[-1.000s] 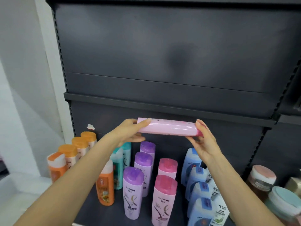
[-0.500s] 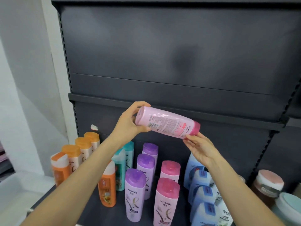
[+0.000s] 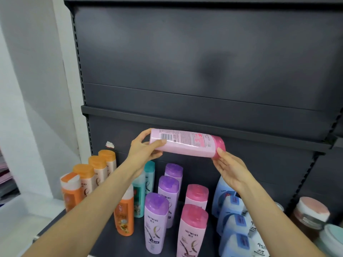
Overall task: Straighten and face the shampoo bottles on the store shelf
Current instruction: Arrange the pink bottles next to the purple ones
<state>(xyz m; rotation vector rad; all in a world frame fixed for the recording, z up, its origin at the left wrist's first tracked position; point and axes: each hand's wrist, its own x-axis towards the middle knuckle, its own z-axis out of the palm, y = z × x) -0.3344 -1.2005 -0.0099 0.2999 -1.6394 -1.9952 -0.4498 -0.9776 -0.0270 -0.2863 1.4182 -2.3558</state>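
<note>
A pink shampoo bottle (image 3: 187,143) lies sideways in the air above the shelf, back label and barcode toward me, darker pink cap at the right. My left hand (image 3: 144,149) grips its base end. My right hand (image 3: 230,167) touches the cap end with its fingertips from below. Under them on the dark shelf (image 3: 104,236) stand rows of upright bottles: orange ones (image 3: 92,175) at left, a teal pair (image 3: 146,182), purple ones (image 3: 157,219), pink ones (image 3: 193,229) and pale blue ones (image 3: 232,219).
An upper shelf edge (image 3: 185,123) runs just behind the held bottle. Round jars (image 3: 311,214) with pink and teal lids sit at the far right. A white wall (image 3: 27,89) and a white ledge border the unit on the left.
The held bottle has turned about its long axis, so the barcode label now faces me more squarely, and it lies closer to level. My right fingers have shifted onto the cap end.
</note>
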